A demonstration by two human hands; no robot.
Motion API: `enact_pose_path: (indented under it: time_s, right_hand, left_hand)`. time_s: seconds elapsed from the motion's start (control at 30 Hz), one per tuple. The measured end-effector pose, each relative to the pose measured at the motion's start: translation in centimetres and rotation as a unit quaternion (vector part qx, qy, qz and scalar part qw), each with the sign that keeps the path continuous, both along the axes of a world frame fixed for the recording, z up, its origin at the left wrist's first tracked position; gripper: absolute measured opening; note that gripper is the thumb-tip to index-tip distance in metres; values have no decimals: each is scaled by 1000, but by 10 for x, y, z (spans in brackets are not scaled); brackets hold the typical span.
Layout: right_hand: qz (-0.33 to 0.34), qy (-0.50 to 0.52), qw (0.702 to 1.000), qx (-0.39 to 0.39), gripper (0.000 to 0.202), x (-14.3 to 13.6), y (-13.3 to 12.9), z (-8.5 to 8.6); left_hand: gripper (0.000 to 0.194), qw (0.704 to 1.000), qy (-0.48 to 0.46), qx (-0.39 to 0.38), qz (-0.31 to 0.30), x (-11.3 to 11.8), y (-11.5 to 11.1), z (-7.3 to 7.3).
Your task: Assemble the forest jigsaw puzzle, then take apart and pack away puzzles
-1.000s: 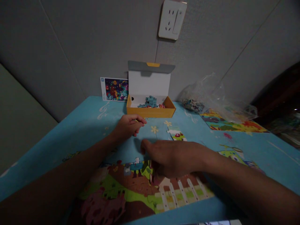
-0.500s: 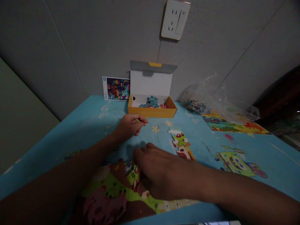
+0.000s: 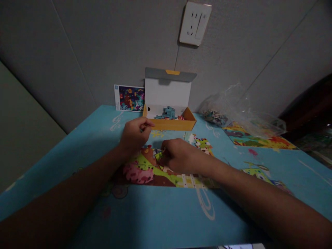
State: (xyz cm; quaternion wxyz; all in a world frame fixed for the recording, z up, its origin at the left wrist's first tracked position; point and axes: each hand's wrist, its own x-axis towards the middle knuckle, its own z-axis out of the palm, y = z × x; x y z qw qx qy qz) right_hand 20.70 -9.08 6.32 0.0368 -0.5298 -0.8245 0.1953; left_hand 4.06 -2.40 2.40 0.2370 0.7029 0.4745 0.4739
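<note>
A partly joined jigsaw puzzle with a pink animal and green ground lies on the blue tablecloth. My right hand is over its upper edge, fingers bent around a small green puzzle piece that touches the joined pieces. Just left of the yellow box, my left hand is closed above the cloth, with a small dark thing between its fingers that I cannot make out. Behind my right hand lies a separate joined strip of pieces, partly hidden.
An open yellow box with blue pieces stands by the wall. A picture card leans left of it. At the right are a clear plastic bag and a colourful puzzle sheet. A socket is above.
The joined puzzle has moved away from me, towards the box, along with my right hand. My left hand has drawn a little left, and its fingers are more curled.
</note>
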Motion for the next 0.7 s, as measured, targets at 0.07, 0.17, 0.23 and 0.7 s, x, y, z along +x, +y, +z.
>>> enact_pose_path:
  time_s: [0.07,0.17,0.23,0.7]
  right_hand:
    - [-33,6,999,11,9,1,5,-2]
    - [-78,47,995,38,14,1,12,-8]
    - [-97,88,990,55,14,2,19,-15]
    - [2,263,954,143,17,4,19,-45]
  left_hand:
    - [16,992,106,71,20,-2,0,-1]
    - [28,969,231,87,-29,-2,3,-6]
    - [42,958,264,62,-90,-1,6,-11]
    - [50,996,67,28,46,0,6,-3]
